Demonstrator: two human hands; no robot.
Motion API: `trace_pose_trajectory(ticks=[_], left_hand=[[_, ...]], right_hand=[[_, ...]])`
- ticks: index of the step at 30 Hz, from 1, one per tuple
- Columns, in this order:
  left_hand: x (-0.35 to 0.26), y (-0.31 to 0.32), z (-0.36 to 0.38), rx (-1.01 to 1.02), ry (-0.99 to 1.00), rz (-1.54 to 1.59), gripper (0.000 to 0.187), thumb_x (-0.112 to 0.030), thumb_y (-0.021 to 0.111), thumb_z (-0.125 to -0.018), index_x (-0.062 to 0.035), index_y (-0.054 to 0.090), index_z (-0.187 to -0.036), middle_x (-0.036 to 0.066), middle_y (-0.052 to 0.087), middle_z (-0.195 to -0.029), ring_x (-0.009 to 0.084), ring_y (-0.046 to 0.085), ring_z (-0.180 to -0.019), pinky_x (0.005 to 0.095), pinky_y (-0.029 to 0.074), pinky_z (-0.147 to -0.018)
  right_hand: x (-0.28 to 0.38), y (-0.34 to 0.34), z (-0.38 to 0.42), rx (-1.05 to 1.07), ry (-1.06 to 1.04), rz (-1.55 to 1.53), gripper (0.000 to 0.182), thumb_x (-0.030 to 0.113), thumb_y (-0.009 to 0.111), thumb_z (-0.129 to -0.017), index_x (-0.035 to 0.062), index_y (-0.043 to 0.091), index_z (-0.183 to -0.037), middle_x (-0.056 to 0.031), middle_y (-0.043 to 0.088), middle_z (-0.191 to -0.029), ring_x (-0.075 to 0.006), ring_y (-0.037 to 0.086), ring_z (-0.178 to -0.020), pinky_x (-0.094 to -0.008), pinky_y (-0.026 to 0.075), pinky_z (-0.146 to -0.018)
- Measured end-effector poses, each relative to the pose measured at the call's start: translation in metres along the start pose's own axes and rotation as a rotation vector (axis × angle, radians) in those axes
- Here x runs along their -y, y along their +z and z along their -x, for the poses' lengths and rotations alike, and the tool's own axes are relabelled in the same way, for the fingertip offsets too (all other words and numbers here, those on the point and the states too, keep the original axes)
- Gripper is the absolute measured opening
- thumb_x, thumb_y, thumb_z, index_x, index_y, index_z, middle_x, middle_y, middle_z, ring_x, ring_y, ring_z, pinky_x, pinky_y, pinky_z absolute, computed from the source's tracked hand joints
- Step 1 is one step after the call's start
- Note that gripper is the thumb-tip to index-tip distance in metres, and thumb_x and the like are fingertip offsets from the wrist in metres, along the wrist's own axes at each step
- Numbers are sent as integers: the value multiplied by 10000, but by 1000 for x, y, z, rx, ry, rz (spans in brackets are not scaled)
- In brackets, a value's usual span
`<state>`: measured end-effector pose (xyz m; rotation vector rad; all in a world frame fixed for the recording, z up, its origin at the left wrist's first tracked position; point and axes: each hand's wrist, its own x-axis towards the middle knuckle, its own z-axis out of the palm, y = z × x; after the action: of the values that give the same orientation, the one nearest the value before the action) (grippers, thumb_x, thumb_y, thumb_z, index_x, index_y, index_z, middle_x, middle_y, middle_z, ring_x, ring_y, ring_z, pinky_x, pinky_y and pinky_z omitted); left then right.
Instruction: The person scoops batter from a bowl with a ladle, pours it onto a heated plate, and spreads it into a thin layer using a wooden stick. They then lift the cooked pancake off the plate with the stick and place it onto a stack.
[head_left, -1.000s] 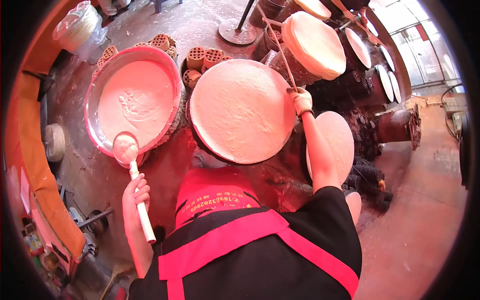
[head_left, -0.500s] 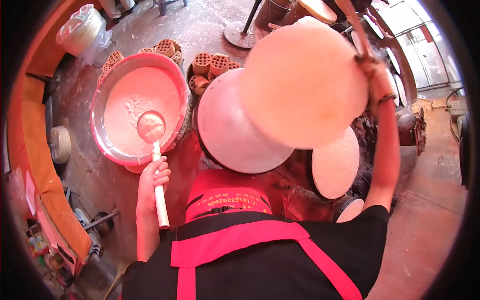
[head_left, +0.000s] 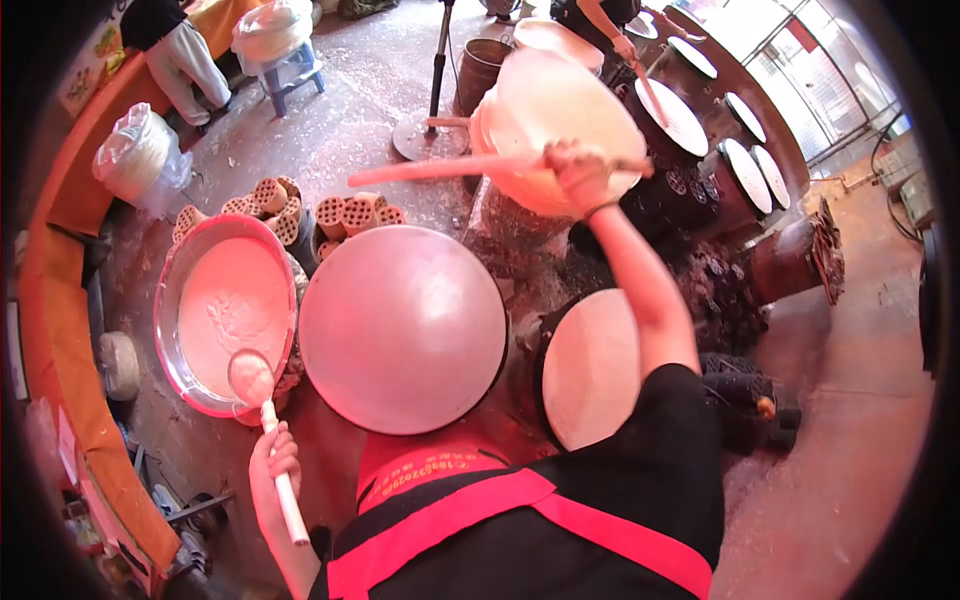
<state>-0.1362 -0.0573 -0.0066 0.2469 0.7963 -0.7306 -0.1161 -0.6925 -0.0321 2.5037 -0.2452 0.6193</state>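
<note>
My left hand (head_left: 272,465) is closed around the pale handle of a ladle (head_left: 250,376), whose bowl holds batter at the near rim of the basin of batter (head_left: 232,280). My right hand (head_left: 580,178) grips a long wooden stick (head_left: 430,172), blurred by motion, over a stack of thin round flatbreads (head_left: 560,95). Between my arms lies a bare, round metal griddle (head_left: 405,330). To its right, a second griddle carries a pale round flatbread (head_left: 592,370), partly behind my right forearm.
Perforated coal briquettes (head_left: 345,217) are piled beyond the basin. Several more griddles (head_left: 672,117) line the right back, where a co-worker's hand (head_left: 625,48) holds a stick. A stand (head_left: 418,140), a metal bucket (head_left: 483,75) and a blue stool (head_left: 290,80) stand farther off.
My right hand moved the large flatbread off the bare griddle to the stack farther away. The ladle remains in my left hand near the basin's rim. My view has shifted, showing more background.
</note>
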Motion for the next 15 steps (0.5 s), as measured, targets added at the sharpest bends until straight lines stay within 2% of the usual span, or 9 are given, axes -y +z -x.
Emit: trace_pose_trajectory(ticks=[3,6,8,11,14,15], left_hand=[[21,8,15,-33,37,39,124,-47,421,-964,48,431,-1043,25,371,-694,58,345,-475,175,307,-342],[29,8,21,-54,64,46,159,-59,419,-964,68,429,-1059,33,380,-704,56,356,-475,175,322,-344],[30,12,20,-75,89,45,164,-61,423,-962,69,430,-1062,36,379,-705,59,354,-473,174,322,-344],[23,14,24,-75,75,61,194,-96,421,-974,73,431,-1070,40,380,-711,64,356,-475,176,325,-347],[-1,17,28,-21,32,76,270,-161,399,-998,87,426,-1105,42,377,-718,68,354,-478,181,327,-351],[-14,17,30,0,16,81,301,-185,390,-1007,92,424,-1120,42,375,-721,70,353,-479,183,327,-352]], right_hand=[[31,40,36,119,133,-249,82,184,530,-820,143,602,-824,-30,623,-800,-200,632,-778,-342,523,-611],[48,54,44,80,222,-361,106,195,575,-820,151,624,-902,-39,624,-831,-228,624,-806,-370,520,-658],[53,40,40,35,260,-384,184,203,592,-817,145,653,-980,-55,630,-846,-247,624,-814,-378,520,-678],[62,19,33,-30,301,-343,269,296,641,-789,154,642,-1017,-64,633,-847,-246,636,-801,-403,521,-679],[92,-25,10,140,330,-502,392,302,630,-815,128,608,-1166,-127,652,-866,-293,646,-782,-427,514,-700],[106,-42,4,256,311,-692,414,291,616,-823,113,587,-1196,-149,656,-872,-311,646,-782,-431,509,-704]])
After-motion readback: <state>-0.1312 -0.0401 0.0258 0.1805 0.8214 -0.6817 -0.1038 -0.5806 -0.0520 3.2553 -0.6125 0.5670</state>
